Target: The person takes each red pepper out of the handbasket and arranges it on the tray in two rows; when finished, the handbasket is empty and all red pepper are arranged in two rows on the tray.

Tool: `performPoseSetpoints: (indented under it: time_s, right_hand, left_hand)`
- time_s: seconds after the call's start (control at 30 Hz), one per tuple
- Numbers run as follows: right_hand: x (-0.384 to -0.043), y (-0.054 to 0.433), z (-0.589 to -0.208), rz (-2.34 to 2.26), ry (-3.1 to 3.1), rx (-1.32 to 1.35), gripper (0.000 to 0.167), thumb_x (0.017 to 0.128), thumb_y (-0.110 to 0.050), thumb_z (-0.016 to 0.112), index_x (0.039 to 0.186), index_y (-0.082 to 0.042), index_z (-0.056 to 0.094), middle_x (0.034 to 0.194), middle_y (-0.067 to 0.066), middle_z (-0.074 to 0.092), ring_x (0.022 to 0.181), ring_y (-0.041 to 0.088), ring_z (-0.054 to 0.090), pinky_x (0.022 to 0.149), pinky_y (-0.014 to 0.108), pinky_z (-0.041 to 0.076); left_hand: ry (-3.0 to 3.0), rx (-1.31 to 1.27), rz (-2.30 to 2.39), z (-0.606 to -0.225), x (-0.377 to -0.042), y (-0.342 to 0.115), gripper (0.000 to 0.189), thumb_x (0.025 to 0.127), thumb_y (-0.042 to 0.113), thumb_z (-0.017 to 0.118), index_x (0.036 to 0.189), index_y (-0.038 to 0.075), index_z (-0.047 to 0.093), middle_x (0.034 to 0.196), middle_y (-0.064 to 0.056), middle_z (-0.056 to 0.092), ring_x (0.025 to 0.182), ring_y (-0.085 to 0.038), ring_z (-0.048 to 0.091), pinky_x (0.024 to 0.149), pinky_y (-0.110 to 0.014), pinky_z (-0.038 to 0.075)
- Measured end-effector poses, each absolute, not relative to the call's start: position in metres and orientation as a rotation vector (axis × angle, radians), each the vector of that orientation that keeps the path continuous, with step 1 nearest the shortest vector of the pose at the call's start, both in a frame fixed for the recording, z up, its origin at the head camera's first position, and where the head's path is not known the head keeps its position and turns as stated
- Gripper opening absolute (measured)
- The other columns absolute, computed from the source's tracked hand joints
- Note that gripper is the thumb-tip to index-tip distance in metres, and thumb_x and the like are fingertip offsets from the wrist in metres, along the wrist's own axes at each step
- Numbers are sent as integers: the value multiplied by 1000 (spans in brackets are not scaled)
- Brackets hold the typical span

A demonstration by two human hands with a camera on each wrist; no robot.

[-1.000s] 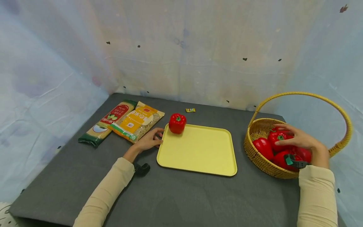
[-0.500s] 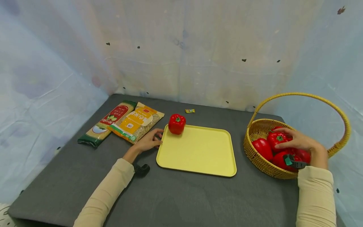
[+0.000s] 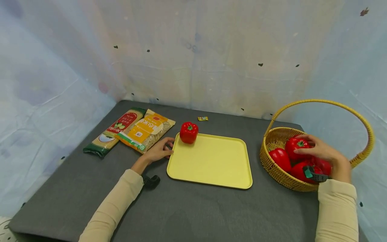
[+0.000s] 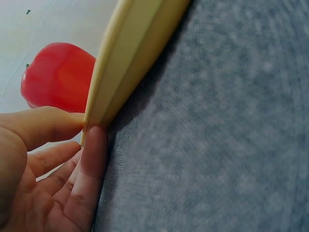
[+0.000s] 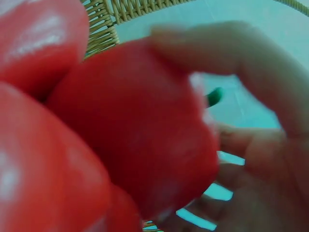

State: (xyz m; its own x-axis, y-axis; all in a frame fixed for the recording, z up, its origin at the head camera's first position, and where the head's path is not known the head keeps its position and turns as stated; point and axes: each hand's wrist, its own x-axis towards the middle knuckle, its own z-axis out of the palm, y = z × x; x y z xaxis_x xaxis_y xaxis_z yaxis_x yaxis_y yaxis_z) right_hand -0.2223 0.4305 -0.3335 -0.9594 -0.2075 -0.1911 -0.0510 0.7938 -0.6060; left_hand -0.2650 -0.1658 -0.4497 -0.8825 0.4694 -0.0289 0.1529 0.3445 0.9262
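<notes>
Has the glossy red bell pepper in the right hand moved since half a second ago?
Yes, slightly: in the head view, the glossy red bell pepper has shifted upward against the yellow wicker basket.

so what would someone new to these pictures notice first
The glossy red peppers piled in a wicker basket on the right would likely catch the eye first, with the right hand gripping one of them. Next comes the yellow tray in the middle, a single pepper at its far left corner and the left hand pinching its left edge.
</notes>
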Motion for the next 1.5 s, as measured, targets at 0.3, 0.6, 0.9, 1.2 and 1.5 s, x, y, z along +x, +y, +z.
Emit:
performPoseSetpoints:
  time_s: [0.3, 0.6, 0.9, 1.2, 1.5]
  right_hand:
    - [-215, 415, -316, -983, 2937, -86, 66, 92, -40, 54, 139, -1, 28, 132, 20, 36, 109, 24, 41, 73, 31, 45]
    - [-209, 372, -309, -1217, 3079, -259, 46, 90, -28, 60, 130, -9, 46, 108, -20, 48, 94, -8, 46, 71, 8, 38]
    - [-225, 312, -322, -1310, 3090, -338, 48, 88, -29, 64, 130, -13, 50, 114, -1, 57, 91, -1, 56, 71, 10, 44]
    - [-244, 261, -344, -1350, 2985, -423, 58, 86, -38, 65, 133, -10, 46, 124, 16, 54, 100, 34, 58, 77, 38, 53]
    - [-263, 222, -364, -1446, 2872, -429, 64, 84, -39, 68, 135, -11, 42, 126, 14, 50, 105, 33, 55, 84, 47, 51]
  left_hand:
    - [2327, 529, 1548, -450, -267, -167, 52, 91, 4, 57, 138, 1, 36, 114, -19, 45, 82, -24, 56, 70, -34, 53]
    - [2333, 548, 1550, -453, -266, -168, 53, 91, 5, 58, 139, 2, 36, 115, -19, 45, 81, -24, 56, 70, -35, 54]
    - [2306, 589, 1561, -450, -262, -168, 54, 91, 3, 57, 139, -4, 33, 114, -24, 44, 81, -28, 56, 71, -38, 53]
    - [2302, 556, 1543, -457, -266, -170, 56, 91, 4, 58, 141, -1, 32, 117, -24, 44, 82, -27, 56, 72, -39, 54]
    - [2309, 604, 1560, -455, -267, -170, 55, 91, 5, 58, 140, 1, 34, 114, -20, 45, 80, -26, 56, 70, -35, 54]
